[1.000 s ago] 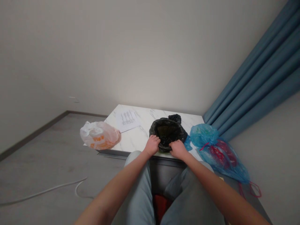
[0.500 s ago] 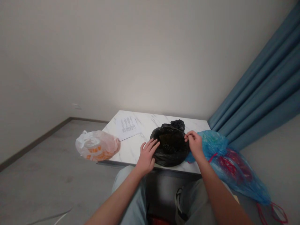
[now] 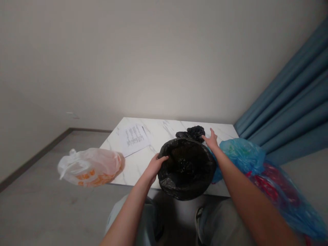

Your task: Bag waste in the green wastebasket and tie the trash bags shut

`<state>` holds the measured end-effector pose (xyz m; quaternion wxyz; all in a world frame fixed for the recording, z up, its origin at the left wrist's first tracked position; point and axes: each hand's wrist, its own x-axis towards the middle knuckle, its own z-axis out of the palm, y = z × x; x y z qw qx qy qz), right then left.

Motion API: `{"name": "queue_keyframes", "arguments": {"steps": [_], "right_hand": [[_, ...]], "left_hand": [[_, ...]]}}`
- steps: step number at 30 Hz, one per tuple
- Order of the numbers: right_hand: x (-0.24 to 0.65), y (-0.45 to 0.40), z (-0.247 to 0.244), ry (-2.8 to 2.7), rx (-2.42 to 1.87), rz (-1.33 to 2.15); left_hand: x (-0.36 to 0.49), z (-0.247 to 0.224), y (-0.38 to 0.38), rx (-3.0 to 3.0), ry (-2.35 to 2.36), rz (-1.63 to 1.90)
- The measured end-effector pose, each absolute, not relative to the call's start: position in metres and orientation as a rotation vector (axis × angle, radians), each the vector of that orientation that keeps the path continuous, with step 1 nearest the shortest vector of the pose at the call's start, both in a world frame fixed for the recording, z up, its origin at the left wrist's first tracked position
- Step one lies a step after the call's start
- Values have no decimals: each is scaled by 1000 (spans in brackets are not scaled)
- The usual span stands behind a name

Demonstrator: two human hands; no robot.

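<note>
The left hand (image 3: 153,168) curls over the near rim of a black plastic bag (image 3: 187,174) on the marble bench (image 3: 135,174). The right hand (image 3: 211,140), open and well apart, lies just beyond the knotted bunch (image 3: 191,133). The thin film looks light and floppy, best held at the rim.

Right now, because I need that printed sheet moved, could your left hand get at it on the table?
Probably yes: the left hand on the black plastic bag sits near the printed sheet, with only marble tabletop between them, though it would likely have to release the bag.
</note>
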<state>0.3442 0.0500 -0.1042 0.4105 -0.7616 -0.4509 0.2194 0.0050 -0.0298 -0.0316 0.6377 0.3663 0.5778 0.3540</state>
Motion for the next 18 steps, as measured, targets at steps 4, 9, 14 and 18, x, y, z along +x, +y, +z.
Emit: {"name": "queue_keyframes", "arguments": {"steps": [4,9,14,18], "right_hand": [[334,75,-126,-1304,-1989,654],[333,89,-146,-1579,-2071,709],[338,85,-143,-1541,-2190,531],[346,77,-111,-1259,-2088,310]], "left_hand": [[2,-31,-30,888,1285,693],[-5,-37,-28,1107,1291,627],[-2,-37,-29,1455,1622,631],[10,-7,-41,2044,1715,839]]}}
